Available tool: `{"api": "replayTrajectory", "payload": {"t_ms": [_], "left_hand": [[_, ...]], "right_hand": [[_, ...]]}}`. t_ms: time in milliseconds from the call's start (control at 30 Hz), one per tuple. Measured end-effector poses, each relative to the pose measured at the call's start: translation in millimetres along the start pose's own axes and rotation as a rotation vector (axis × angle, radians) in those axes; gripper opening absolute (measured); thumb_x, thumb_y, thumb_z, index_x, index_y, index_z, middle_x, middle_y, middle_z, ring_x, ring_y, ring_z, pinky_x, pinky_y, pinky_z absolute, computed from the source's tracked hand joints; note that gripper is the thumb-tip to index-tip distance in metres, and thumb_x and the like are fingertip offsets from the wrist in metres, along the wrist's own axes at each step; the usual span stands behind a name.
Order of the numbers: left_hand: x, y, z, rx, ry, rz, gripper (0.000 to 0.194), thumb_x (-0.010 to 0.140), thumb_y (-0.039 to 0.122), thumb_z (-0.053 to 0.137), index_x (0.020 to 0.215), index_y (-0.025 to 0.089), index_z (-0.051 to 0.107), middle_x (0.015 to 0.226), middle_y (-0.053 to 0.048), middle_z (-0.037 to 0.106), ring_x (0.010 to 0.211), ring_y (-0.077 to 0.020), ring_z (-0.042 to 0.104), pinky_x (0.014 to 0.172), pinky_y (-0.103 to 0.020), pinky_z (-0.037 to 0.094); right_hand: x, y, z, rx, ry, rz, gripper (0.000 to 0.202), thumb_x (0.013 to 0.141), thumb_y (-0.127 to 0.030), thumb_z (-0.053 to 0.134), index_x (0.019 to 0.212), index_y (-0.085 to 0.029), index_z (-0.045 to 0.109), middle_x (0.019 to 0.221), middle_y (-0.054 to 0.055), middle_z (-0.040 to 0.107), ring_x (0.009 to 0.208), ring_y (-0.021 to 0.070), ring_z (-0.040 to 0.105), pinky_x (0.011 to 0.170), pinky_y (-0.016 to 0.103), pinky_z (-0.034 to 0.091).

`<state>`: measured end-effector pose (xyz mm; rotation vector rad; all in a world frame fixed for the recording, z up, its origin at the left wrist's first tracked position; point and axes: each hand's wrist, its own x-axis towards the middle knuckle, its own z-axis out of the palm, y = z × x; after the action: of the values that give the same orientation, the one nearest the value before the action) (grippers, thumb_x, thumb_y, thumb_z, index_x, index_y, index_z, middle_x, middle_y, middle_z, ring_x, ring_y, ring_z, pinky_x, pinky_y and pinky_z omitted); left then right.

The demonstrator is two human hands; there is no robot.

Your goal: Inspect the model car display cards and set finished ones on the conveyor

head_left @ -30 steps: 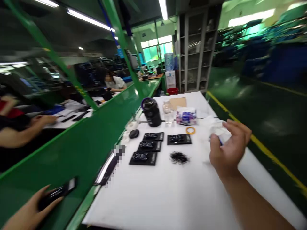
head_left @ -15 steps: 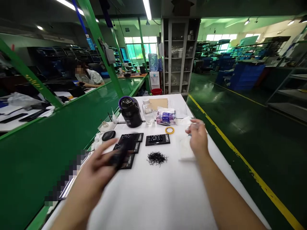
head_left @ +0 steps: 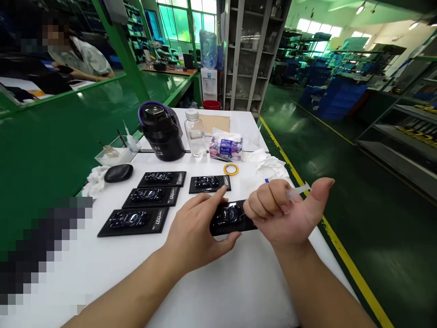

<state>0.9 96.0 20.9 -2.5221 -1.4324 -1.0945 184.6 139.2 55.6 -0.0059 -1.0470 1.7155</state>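
Observation:
My left hand (head_left: 196,230) is closed on the left end of a black plate with a glossy model car (head_left: 228,216) on it, thumb at the near edge and fingers at the far edge. My right hand (head_left: 285,212) curls around a small clear syringe (head_left: 299,189), with a blue tip showing past the index finger and the thumb raised by the plunger. Its fingers overlap the plate's right end; whether they touch it I cannot tell. Three similar car plates (head_left: 150,196) lie in a staggered column to the left. Another car plate (head_left: 209,183) lies just beyond my hands.
Toward the back stand a black jug (head_left: 162,134), a clear bottle (head_left: 196,136) and a tissue pack (head_left: 225,146). Yellow tape (head_left: 231,169) and crumpled tissue (head_left: 271,167) lie nearer. At left are a black oval object (head_left: 118,173) and a small tray (head_left: 114,156). A person sits beyond the green partition.
My left hand has moved right and now grips a car plate. My right hand, with the syringe, has come in beside it. The pile of black bits is now out of sight. The view has shifted.

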Motion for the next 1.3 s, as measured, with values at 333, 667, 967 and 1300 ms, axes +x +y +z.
{"api": "replayTrajectory", "payload": {"t_ms": [333,667,967,1300], "left_hand": [[-1.9,5.6,2.4,-0.014,0.021,-0.036,0.081,0.072,0.039,0.076,0.142,0.018,0.042,0.103,-0.007,0.074,0.090,-0.0259,0.067,0.081,-0.041,0.060],[-3.0,4.2,5.2,-0.028,0.026,-0.055,0.077,0.071,0.041,0.076,0.139,0.017,0.047,0.100,-0.008,0.074,0.090,-0.0266,0.069,0.082,-0.041,0.059],[-2.3,4.2,6.0,-0.035,0.041,-0.052,0.073,0.070,0.040,0.077,0.133,0.014,0.051,0.098,-0.008,0.075,0.086,-0.0263,0.068,0.079,-0.041,0.060],[-2.1,4.1,5.6,-0.039,0.034,-0.049,0.072,0.070,0.040,0.077,0.131,0.009,0.054,0.098,-0.010,0.075,0.086,-0.0266,0.067,0.078,-0.042,0.060]], "right_hand": [[-3.3,-1.8,7.1,-0.051,0.118,0.013,0.064,0.089,-0.068,0.044,0.050,-0.021,0.026,0.044,-0.005,0.020,0.041,0.0110,0.020,0.046,0.028,0.026],[-2.3,2.5,6.7,-0.160,0.101,0.038,0.062,0.087,-0.067,0.048,0.050,-0.021,0.029,0.045,-0.005,0.022,0.042,0.0115,0.022,0.047,0.028,0.025],[-2.1,2.9,4.4,-0.162,0.093,0.024,0.060,0.088,-0.065,0.046,0.051,-0.020,0.032,0.046,-0.004,0.022,0.042,0.0117,0.023,0.047,0.028,0.025],[-1.4,2.8,5.6,-0.186,0.074,0.012,0.060,0.091,-0.065,0.041,0.052,-0.021,0.032,0.047,-0.004,0.022,0.043,0.0122,0.023,0.047,0.029,0.024]]}}
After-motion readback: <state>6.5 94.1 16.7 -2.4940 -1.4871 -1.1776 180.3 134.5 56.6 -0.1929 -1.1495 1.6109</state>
